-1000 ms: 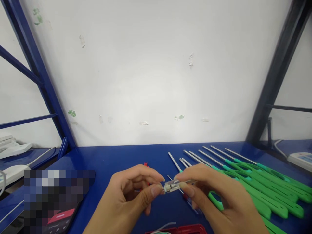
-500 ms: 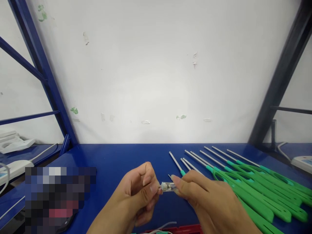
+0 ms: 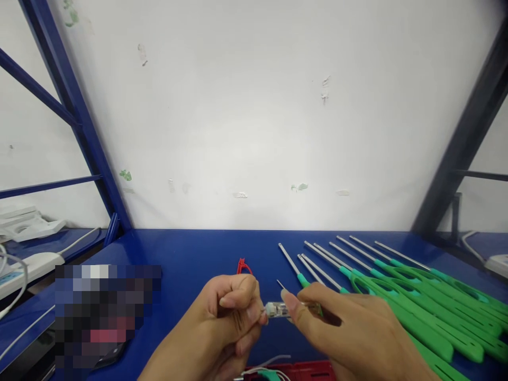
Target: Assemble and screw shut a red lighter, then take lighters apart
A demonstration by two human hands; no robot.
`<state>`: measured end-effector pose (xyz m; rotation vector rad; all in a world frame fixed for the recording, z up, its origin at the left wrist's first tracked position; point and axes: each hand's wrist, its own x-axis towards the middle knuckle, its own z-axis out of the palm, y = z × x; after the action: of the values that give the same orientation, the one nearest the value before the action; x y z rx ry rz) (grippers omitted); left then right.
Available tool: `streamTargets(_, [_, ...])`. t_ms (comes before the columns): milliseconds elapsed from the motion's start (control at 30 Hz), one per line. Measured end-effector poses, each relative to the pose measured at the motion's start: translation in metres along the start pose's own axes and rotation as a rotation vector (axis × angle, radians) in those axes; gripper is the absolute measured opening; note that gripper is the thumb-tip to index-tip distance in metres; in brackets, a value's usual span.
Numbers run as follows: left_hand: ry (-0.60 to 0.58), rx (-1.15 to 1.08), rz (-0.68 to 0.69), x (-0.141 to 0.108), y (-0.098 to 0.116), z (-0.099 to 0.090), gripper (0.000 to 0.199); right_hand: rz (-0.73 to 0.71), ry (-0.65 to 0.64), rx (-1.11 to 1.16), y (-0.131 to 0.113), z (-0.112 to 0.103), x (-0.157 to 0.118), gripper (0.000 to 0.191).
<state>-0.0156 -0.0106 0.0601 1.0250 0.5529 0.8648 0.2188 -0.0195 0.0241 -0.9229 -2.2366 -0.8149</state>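
Observation:
Between my hands is a small clear plastic tube (image 3: 280, 310) with a pale end and metal parts inside; its exact kind is unclear. My left hand (image 3: 232, 317) is closed, thumb and fingertips pinching a thin tip at the tube's left end. My right hand (image 3: 337, 325) grips the other end between thumb and fingers, hiding part of it. A thin metal pin (image 3: 280, 284) sticks out by the right thumb. Just beyond the left hand shows a red plastic piece (image 3: 243, 265), partly hidden.
Several green-handled tools (image 3: 420, 317) with thin metal shafts lie at the right on the blue table (image 3: 190, 248). A red tray (image 3: 309, 371) with pale wires is at the bottom edge. A blurred-out dark object (image 3: 107, 317) lies left. Posts (image 3: 85, 132) flank the white wall.
The view has shifted slightly, and the red piece beyond my left hand has come into sight. My right fingers have shifted on the tube, showing more of it; both hands still hold it.

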Motion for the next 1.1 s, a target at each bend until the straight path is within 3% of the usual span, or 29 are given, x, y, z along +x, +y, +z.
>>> streamTargets(100, [-0.029,0.052,0.026,0.005,-0.004,-0.006,0.060,0.013,0.007,0.095,0.000,-0.002,0.003,0.037])
streamTargets(200, [-0.036,0.199,0.061,0.009,-0.006,-0.010,0.041,0.125,-0.027,0.221,0.001,-0.008,0.003,0.030])
streamTargets(267, [0.029,0.341,0.114,0.009,-0.005,-0.010,0.028,0.216,-0.074,0.304,0.003,-0.014,0.003,0.026])
streamTargets(400, [0.205,0.797,0.189,0.008,-0.007,-0.003,0.030,0.335,-0.139,0.445,0.014,-0.029,0.000,0.030])
streamTargets(567, [0.131,1.291,0.228,0.008,-0.047,-0.008,0.027,0.403,-0.209,0.471,0.004,-0.028,-0.023,0.023])
streamTargets(633, [0.097,1.393,0.261,0.005,-0.068,-0.015,0.027,0.389,-0.147,0.402,-0.009,-0.022,-0.035,0.023])
streamTargets(767, [0.073,1.437,0.266,-0.003,-0.092,-0.028,0.026,0.457,-0.061,0.366,-0.030,-0.009,-0.050,0.030])
streamTargets(933, [0.089,1.415,0.396,-0.006,-0.098,-0.034,0.023,0.555,-0.177,0.498,-0.036,0.001,-0.058,0.026])
streamTargets(1100, [0.102,1.379,0.536,-0.007,-0.105,-0.036,0.018,0.536,-0.233,0.491,-0.037,0.004,-0.062,0.025])
